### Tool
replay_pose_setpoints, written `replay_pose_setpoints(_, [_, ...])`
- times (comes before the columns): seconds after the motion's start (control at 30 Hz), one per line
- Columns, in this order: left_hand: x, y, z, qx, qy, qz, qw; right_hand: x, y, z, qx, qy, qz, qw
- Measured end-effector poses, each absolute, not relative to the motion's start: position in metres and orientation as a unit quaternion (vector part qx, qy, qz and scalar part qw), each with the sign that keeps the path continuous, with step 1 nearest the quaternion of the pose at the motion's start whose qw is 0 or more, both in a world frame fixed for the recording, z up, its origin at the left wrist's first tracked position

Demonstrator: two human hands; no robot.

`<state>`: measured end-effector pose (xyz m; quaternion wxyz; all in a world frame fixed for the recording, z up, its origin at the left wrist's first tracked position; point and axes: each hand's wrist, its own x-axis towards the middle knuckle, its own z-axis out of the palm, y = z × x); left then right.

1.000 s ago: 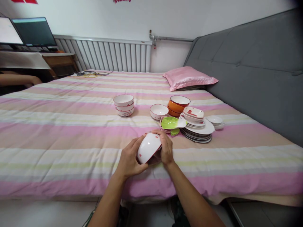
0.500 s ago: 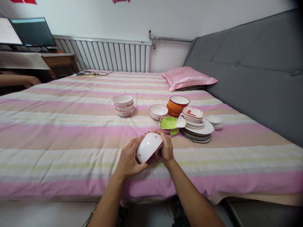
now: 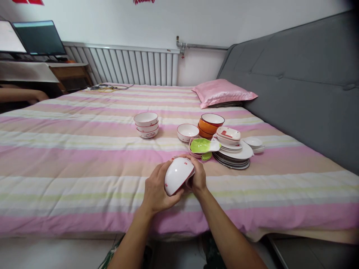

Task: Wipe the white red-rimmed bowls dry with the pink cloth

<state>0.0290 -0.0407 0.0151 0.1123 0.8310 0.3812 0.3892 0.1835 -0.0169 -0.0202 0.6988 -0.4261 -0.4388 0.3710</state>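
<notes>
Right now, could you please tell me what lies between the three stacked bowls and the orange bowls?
In the head view, one white bowl, close beside the orange bowls, then bare bedspread toward the stack.

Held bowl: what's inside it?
The held bowl has its outside towards the camera, hiding most of the interior. What looks like pinkish cloth shows by its rim, at the right hand.

A ribbed radiator (image 3: pixel 120 65) lines the white wall (image 3: pixel 112 22), left of a grey headboard (image 3: pixel 303 71).

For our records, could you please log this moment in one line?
left hand: holding tilted white bowl | right hand: at bowl's rim, partly hidden | bedspread: stacked white bowls, green dish
</notes>
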Motion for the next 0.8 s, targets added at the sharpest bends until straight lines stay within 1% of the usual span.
replay_pose_setpoints(0.17, [0.033,-0.043,0.016,0.812,0.384,0.43,0.091,0.182,-0.028,-0.008,-0.41,-0.452,0.384,0.693])
replay_pose_setpoints(0.37, [0.034,-0.044,0.02,0.803,0.386,0.441,0.109,0.18,-0.035,-0.002,-0.398,-0.502,0.342,0.688])
replay_pose_setpoints(0.57, [0.031,-0.043,0.015,0.801,0.38,0.446,0.119,0.179,-0.033,-0.004,-0.406,-0.505,0.341,0.681])
replay_pose_setpoints(0.67, [0.028,-0.043,0.012,0.808,0.349,0.463,0.103,0.178,-0.035,-0.003,-0.398,-0.513,0.338,0.681])
replay_pose_setpoints(0.8, [0.028,-0.045,0.007,0.818,0.325,0.471,0.055,0.181,-0.04,0.003,-0.373,-0.52,0.306,0.705])
